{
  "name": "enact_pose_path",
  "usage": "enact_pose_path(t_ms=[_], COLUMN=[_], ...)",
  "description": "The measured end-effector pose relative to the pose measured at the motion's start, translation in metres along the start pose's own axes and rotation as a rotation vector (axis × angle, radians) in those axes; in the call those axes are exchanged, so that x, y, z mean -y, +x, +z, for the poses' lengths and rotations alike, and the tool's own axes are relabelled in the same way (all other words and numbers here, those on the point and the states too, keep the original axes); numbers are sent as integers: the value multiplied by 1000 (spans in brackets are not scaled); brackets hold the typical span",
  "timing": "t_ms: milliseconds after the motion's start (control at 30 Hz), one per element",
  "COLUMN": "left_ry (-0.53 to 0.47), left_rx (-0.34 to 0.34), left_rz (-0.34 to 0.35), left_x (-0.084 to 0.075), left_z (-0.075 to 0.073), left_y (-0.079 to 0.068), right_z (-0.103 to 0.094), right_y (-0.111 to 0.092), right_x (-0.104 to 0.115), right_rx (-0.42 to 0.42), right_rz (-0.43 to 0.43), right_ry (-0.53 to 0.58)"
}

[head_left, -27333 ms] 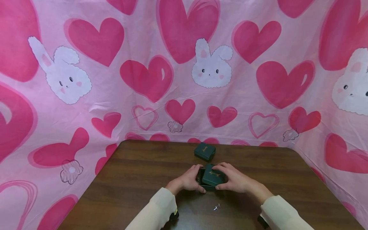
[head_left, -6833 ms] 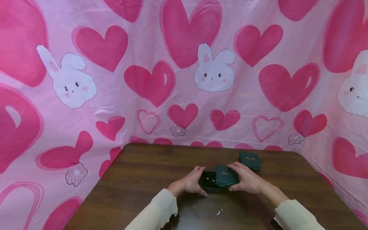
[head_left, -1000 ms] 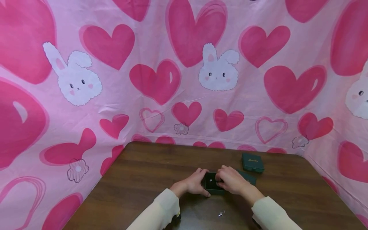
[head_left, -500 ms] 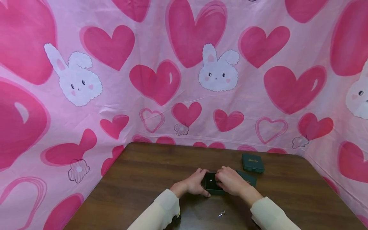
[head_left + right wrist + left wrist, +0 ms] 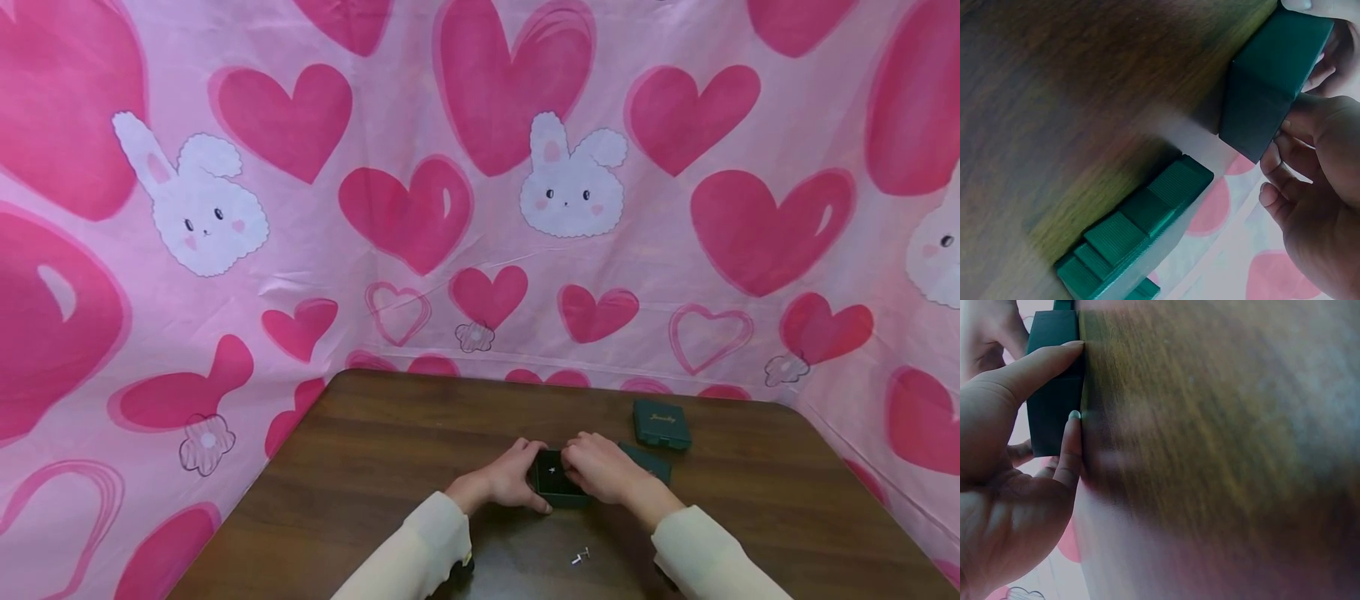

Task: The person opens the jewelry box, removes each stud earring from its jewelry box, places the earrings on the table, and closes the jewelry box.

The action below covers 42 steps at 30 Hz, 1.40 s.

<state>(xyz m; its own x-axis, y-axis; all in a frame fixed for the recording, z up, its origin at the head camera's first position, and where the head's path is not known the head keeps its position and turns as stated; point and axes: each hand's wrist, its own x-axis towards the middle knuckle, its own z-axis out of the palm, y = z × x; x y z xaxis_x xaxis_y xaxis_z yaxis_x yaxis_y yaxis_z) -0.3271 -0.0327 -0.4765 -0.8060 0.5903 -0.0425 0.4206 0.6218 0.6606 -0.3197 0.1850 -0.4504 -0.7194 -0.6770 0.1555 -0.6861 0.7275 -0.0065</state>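
In the head view my left hand (image 5: 512,477) grips the left side of a small dark green jewelry box base (image 5: 566,502), fingers behind, thumb in front. A tiny silver star-shaped stud (image 5: 552,470) sits on its black lining. My right hand (image 5: 603,471) reaches over the right part of the base, fingers curled together and tips down inside; what lies between them is hidden and I cannot tell what they hold. The right wrist view has these fingers at the rim of the base (image 5: 1275,75). A green lid (image 5: 651,462) lies behind the right hand, partly covered.
A second green box (image 5: 662,423), shut and gold-lettered, stands further back on the right. Two small silver pieces (image 5: 581,556) lie close together on the brown wooden table (image 5: 375,500), nearer me. Pink heart-print cloth (image 5: 405,208) hangs around the table's far and side edges.
Since several seconds ago, the lid has moved off the base to its right, and my right hand has gone from the lid into the base. Over the last second, both hands barely move.
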Motion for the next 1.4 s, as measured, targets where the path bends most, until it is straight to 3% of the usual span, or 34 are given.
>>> enact_pose_path(t_ms=[633, 1100, 1400], left_ry=[5, 15, 1], left_rx=[-12, -19, -13], left_rz=[25, 29, 12], left_x=[-2, -3, -1], left_z=[1, 1, 1], left_y=[-1, -1, -1], right_z=[-10, -14, -10], right_y=[-2, -7, -7], right_x=[2, 2, 5], right_rx=[26, -21, 32], right_rz=[19, 5, 18], right_ry=[56, 25, 75])
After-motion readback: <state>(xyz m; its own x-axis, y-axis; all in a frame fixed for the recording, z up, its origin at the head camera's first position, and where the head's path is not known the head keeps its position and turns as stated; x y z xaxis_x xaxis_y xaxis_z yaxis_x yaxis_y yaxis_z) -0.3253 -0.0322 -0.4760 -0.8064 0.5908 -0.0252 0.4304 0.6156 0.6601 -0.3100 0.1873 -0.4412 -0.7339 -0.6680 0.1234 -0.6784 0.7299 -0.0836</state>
